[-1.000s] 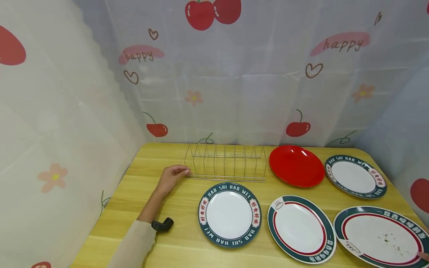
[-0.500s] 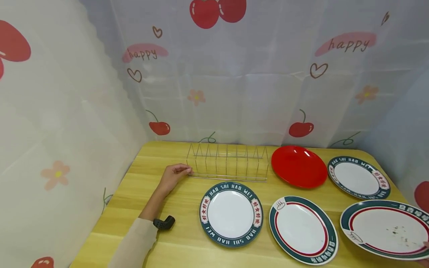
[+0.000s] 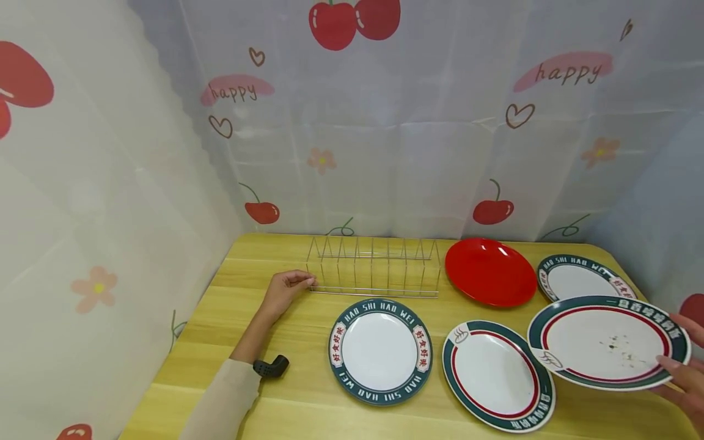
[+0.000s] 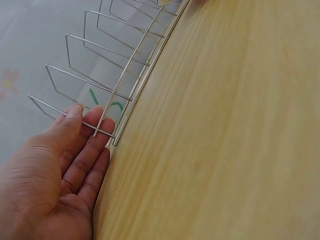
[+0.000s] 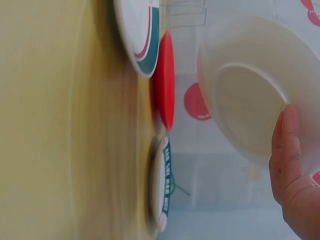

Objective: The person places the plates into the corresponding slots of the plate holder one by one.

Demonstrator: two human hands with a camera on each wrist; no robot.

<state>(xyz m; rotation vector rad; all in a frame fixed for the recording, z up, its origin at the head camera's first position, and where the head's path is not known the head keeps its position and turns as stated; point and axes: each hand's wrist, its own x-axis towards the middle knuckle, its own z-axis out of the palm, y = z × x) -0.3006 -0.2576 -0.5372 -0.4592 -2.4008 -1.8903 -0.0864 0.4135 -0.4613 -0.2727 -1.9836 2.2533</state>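
In the head view a silver wire dish rack (image 3: 374, 294) stands at the back of the wooden table. My left hand (image 3: 282, 294) pinches its near left corner; the left wrist view shows thumb and fingers about the end wire. Over the table's right side my right hand (image 3: 687, 376) grips an oval white plate (image 3: 588, 339) with green rim and red ring, thumb on top. Dark specks mark its face. From the right wrist, fingers (image 5: 290, 145) press the plate's pale underside (image 5: 245, 105). The plate hangs above the table, partly covering a green-rimmed plate (image 3: 577, 281).
A red plate (image 3: 489, 272) lies right of the rack. In front of the rack is a round green-rimmed plate (image 3: 379, 352), with another red-ringed oval plate (image 3: 494, 374) to its right. A printed curtain (image 3: 385, 165) closes off the back and sides.
My right hand has raised the oval plate off the table and brought it leftward and toward the back; the hand now shows more. My left hand stays at the rack's corner.
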